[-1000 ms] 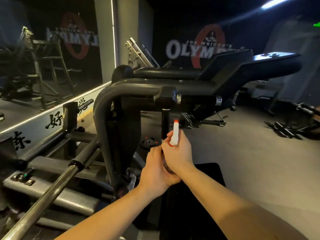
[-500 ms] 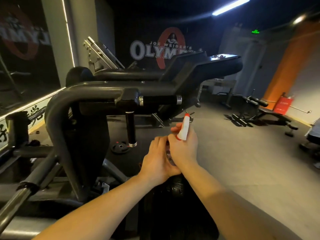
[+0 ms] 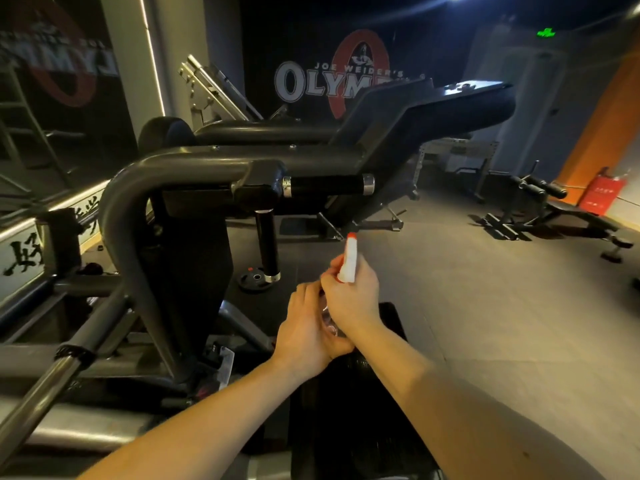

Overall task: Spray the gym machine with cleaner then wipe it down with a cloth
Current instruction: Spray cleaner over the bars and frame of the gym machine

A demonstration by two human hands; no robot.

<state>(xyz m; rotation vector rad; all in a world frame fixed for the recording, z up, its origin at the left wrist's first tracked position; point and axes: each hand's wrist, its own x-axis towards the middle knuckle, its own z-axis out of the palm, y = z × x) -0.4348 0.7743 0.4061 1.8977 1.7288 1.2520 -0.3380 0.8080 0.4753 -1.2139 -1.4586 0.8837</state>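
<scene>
A spray bottle (image 3: 349, 259) with a white head and a red nozzle tip stands upright in the middle of the view. My right hand (image 3: 353, 297) grips its neck, fingers at the trigger. Just left of it my left hand (image 3: 306, 336) wraps the clear bottle body, most of which is hidden between the two hands. The dark grey gym machine (image 3: 180, 168) curves up on the left, with black handles (image 3: 329, 184) pointing right and down. Its black pad (image 3: 360, 403) lies under my forearms. No cloth shows.
A black padded bench (image 3: 450, 109) rises behind the machine. A steel bar (image 3: 45, 386) slants at lower left and a weight plate (image 3: 255, 278) lies on the floor. Another bench (image 3: 554, 216) and a red box (image 3: 601, 192) stand at the right, with open grey floor (image 3: 502, 306) between.
My head turned right and then back a little, so the machine shifted in view. Both hands stayed together on the spray bottle, whose nozzle leans slightly more to the right than at first.
</scene>
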